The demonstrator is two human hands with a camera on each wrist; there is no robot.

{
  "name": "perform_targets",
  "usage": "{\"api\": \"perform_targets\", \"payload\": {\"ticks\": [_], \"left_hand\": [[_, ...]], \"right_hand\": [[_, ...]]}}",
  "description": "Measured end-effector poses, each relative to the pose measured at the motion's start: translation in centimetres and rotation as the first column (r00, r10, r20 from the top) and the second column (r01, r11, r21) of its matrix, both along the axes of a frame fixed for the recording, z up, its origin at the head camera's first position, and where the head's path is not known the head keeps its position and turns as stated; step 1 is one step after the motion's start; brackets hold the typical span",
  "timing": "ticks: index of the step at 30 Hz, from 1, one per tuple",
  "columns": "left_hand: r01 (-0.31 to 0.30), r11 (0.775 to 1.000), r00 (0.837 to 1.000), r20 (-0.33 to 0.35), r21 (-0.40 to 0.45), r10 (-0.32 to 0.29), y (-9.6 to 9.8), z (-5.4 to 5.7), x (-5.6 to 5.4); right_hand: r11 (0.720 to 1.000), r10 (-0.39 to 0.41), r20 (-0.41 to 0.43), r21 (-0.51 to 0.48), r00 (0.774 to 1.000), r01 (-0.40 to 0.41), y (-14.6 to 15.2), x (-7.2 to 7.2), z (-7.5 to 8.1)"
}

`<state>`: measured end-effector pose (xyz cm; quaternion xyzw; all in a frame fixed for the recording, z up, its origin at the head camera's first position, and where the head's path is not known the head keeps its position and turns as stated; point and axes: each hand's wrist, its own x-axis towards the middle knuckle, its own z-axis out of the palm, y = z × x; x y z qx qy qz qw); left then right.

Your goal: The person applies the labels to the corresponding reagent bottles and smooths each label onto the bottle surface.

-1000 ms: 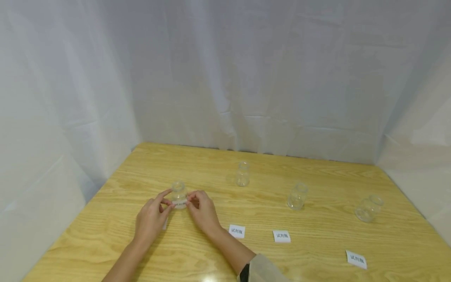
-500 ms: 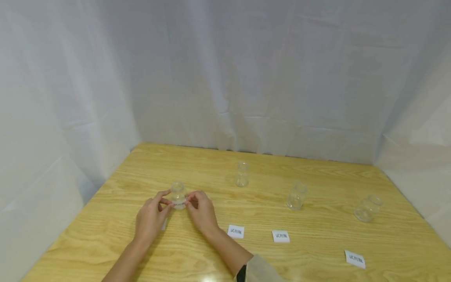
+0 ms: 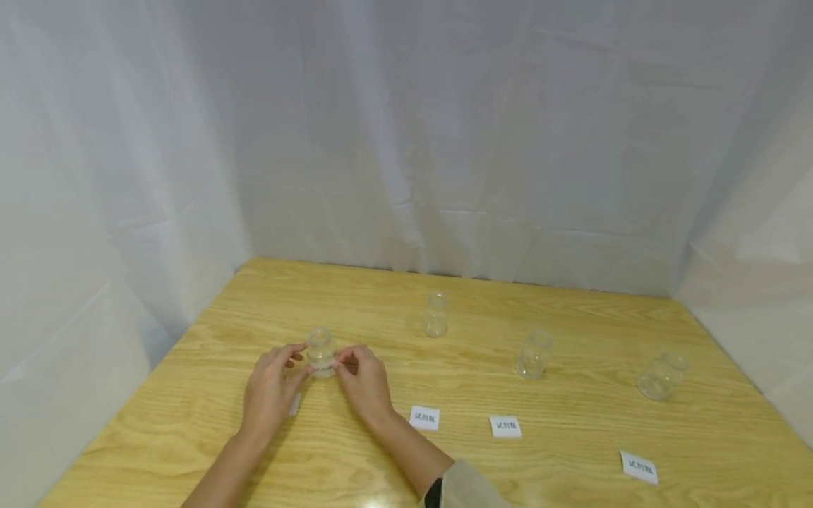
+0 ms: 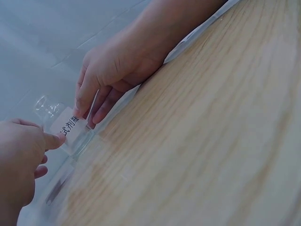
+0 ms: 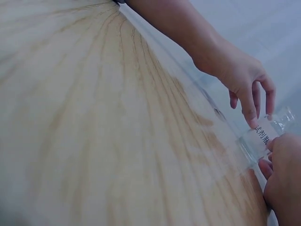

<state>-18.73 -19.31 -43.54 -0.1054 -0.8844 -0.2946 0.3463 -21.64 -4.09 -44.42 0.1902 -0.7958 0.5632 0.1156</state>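
- The left hand (image 3: 269,388) grips the bottle lightly, its thumb on the near face over the label's left end and its forefinger reaching to the glass side.
- The right hand (image 3: 368,388) pinches at the label's right end with thumb and forefinger, against the bottle's other side.
- Directly between them stands the glass bottle (image 3: 320,347), long axis upright, neck up; it lies forward and right of the left palm, forward and left of the right. Neither hand is nearer: both touch it.
- The white label (image 4: 66,125) runs crosswise to that axis, hand to hand over the lower body, its writing facing the person.
- Just beneath the left hand, a white slip (image 3: 295,405) shows partly on the table (image 3: 343,296).
- Rightward and well apart are the rear bottle (image 3: 435,316), middle bottle (image 3: 533,355) and far-right bottle (image 3: 662,377).
- Nearer the person lie three written slips (image 3: 425,418) (image 3: 504,426) (image 3: 639,467).
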Motion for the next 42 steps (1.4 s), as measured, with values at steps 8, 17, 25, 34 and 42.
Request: {"api": "perform_targets", "payload": {"ticks": [8, 17, 25, 34, 42], "left_hand": [[0.086, 0.977, 0.979, 0.165, 0.196, -0.119, 0.0, 0.2, -0.1], [0.093, 0.911, 0.911, 0.334, 0.402, -0.241, -0.2, 0.7, -0.1], [0.247, 0.858, 0.878, 0.269, 0.451, -0.395, -0.6, 0.4, -0.6], [0.166, 0.88, 0.893, 0.311, 0.446, -0.326, -0.8, 0.4, -0.8], [0.175, 0.857, 0.839, 0.382, 0.485, -0.388, -1.6, 0.6, -0.6]], "right_hand": [[0.997, 0.027, 0.032, -0.076, 0.999, -0.024, 0.0, -0.2, 0.0], [0.997, 0.043, 0.081, -0.068, 0.996, -0.037, 0.2, -0.2, 0.1], [0.989, 0.133, 0.101, -0.082, 0.986, -0.125, 0.3, -0.3, 0.1], [0.989, 0.128, 0.039, -0.082, 0.991, -0.124, 0.1, -0.6, 0.1], [0.984, 0.142, 0.01, -0.106, 0.99, -0.14, 0.4, -0.7, 0.0]]}}
